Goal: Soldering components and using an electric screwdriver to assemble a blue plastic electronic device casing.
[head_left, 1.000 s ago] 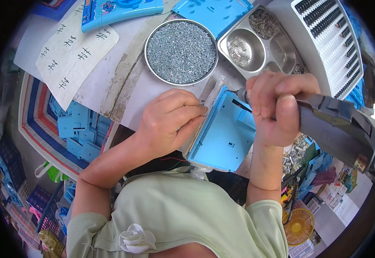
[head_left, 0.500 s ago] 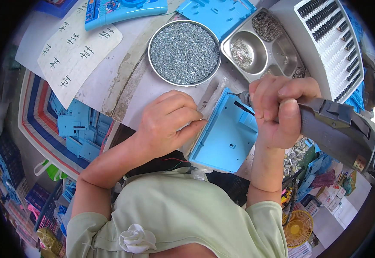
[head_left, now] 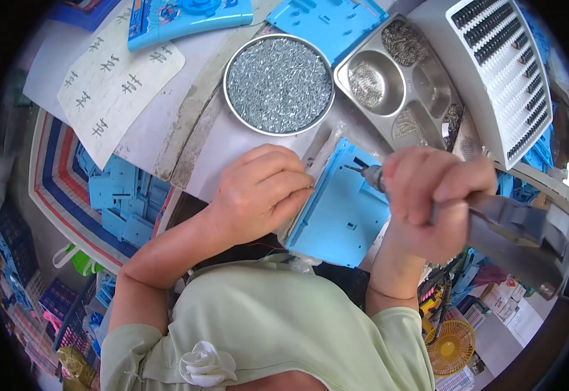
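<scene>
A light blue plastic housing [head_left: 336, 221], shaped like a shallow tray, lies at the table's near edge between my hands. My right hand [head_left: 437, 202] is wrapped round a dark electric screwdriver [head_left: 519, 238], slightly blurred. Its bit points left over the far part of the housing; whether it touches cannot be told. Closed in a pinch, my left hand [head_left: 265, 189] rests at the housing's left edge, and whatever its fingertips hold is too small to make out. Just beyond stands a round metal dish [head_left: 227, 98] full of small silver screws [head_left: 279, 83].
A steel compartment tray [head_left: 396, 133] with small metal parts stands at the far right, beside a white box [head_left: 493, 117] with rows of black pieces. Blue panels [head_left: 327, 29] lie at the back. A marked paper sheet [head_left: 118, 98] and a striped bag [head_left: 53, 169] of blue parts are left.
My right hand has moved slightly nearer and rightward with the screwdriver, whose bit now points lower over the housing. My left hand stays nearly in place, pinched at the edge.
</scene>
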Demonstrator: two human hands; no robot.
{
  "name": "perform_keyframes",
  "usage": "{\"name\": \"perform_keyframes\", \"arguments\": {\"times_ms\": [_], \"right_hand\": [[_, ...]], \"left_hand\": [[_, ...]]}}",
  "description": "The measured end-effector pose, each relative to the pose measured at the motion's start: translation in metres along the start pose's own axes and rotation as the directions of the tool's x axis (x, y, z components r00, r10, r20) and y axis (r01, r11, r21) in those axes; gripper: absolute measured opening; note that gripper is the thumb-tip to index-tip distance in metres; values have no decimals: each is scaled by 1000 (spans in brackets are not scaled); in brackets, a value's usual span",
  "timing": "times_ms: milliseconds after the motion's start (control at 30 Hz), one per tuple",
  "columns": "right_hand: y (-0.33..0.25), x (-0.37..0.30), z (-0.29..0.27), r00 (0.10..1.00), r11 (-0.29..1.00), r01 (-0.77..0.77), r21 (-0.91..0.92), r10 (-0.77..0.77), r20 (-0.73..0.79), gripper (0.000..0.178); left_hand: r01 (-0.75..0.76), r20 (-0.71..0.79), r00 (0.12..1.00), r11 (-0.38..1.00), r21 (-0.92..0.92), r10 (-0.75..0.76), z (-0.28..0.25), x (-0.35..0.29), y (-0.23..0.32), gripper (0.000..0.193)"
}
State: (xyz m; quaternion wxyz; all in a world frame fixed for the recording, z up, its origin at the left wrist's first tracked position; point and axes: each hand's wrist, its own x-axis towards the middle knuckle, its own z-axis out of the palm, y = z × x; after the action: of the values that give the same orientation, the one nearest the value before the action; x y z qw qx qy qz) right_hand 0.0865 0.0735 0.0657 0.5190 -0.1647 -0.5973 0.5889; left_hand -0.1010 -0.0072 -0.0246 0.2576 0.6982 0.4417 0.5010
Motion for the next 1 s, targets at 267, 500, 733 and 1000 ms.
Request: {"name": "perform_keyframes", "arguments": {"times_ms": [267,500,733,1000], "right_hand": [[24,-16,8,995,954,-52,-294,24,-97,14],[-20,-18,16,995,1000,26,-1,-26,94,26],[-24,-33,28,997,999,-33,22,32,63,35],[-30,-48,43,988,984,-153,87,153,3,34]], "left_hand": [[-66,8,998,997,27,66,3,-2,-7,26],[-113,-1,994,993,31,113,10,-3,-1,30],[-137,25,990,989,64,135,5,-10,10,31],[120,55,991,992,26,-121,-26,-21,16,12]]}}
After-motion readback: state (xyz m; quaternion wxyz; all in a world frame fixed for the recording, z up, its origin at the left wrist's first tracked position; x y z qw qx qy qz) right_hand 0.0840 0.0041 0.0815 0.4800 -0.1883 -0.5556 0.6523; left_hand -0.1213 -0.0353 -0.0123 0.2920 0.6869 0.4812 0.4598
